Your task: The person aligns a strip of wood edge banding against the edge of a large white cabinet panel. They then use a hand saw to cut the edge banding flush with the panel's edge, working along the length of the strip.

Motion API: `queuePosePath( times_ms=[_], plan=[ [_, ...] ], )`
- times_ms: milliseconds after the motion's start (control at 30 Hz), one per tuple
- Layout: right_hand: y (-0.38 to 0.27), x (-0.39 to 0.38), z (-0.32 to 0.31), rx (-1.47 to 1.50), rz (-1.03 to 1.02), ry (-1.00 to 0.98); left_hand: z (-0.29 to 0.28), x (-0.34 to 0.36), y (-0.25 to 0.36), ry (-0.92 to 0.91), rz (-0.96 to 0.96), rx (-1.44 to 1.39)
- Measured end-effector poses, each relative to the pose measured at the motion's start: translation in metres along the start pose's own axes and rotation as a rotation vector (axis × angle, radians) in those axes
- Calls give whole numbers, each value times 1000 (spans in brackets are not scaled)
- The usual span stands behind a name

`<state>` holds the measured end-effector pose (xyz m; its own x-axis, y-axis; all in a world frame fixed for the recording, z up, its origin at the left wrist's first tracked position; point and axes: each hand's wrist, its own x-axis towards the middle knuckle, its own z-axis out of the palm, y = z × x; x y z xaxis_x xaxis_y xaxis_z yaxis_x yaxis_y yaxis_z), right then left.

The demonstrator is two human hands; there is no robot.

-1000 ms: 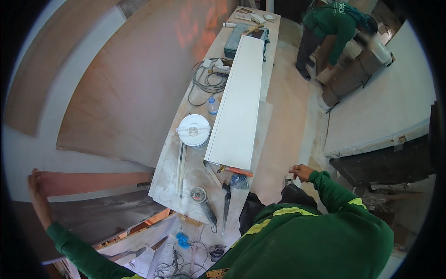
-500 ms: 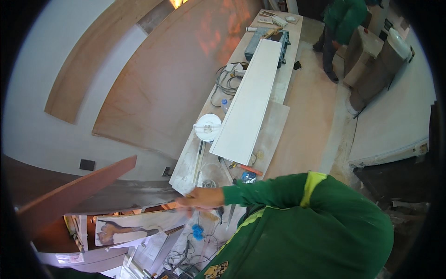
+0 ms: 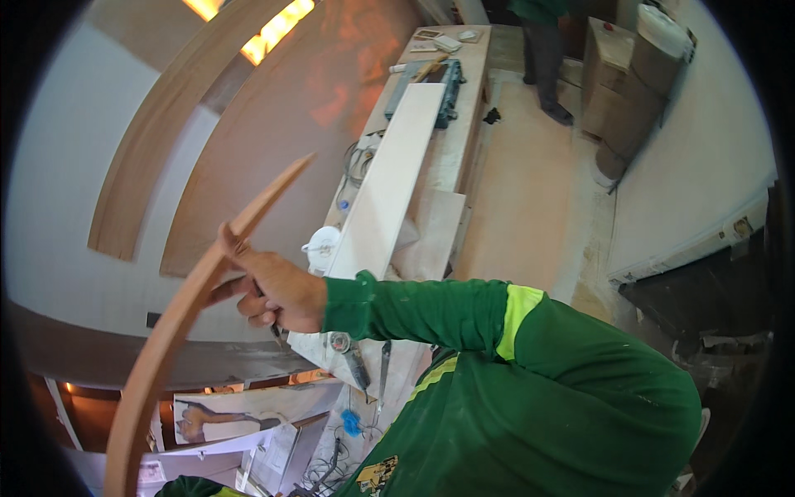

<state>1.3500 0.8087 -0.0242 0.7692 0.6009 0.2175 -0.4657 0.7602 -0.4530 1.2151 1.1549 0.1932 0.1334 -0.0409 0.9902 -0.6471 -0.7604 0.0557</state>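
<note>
My right hand (image 3: pixel 269 290) grips the long reddish-brown wooden strip (image 3: pixel 179 331) with its upper fingers, while its lower fingers curl round a slim dark object (image 3: pixel 276 335) that I cannot make out. The strip stands on a slant from the bottom edge up across the left of the picture. Only my left sleeve (image 3: pixel 189 489) shows at the lower edge; the hand itself is out of sight. Beyond my right hand are a white lidded bucket (image 3: pixel 320 245) and a long white panel (image 3: pixel 387 174) on the workbench (image 3: pixel 472 66). An angle grinder (image 3: pixel 354 363) lies below my wrist.
A co-worker (image 3: pixel 546 66) stands at the far end of the passage beside a wooden box (image 3: pixel 606 83) and a tall dark roll (image 3: pixel 638 99). A teal tool case (image 3: pixel 443 91) sits on the bench. Curved wall panels line the left. Cables (image 3: pixel 323 476) lie at the bottom.
The wooden strip has risen and tilted steeply upward from low left. My right arm has swung left and up across my body onto it. The co-worker has moved from bent over to more upright, farther back.
</note>
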Motion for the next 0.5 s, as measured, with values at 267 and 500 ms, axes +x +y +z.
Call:
queuePosePath(
  times_ms=[267,500],
  plan=[
    [-106,-179,-82,105,-268,339,93,-63,89,96,20,-431],
    [-190,-250,-221,125,-441,479,206,-112,138,107,89,-977]
  ],
)
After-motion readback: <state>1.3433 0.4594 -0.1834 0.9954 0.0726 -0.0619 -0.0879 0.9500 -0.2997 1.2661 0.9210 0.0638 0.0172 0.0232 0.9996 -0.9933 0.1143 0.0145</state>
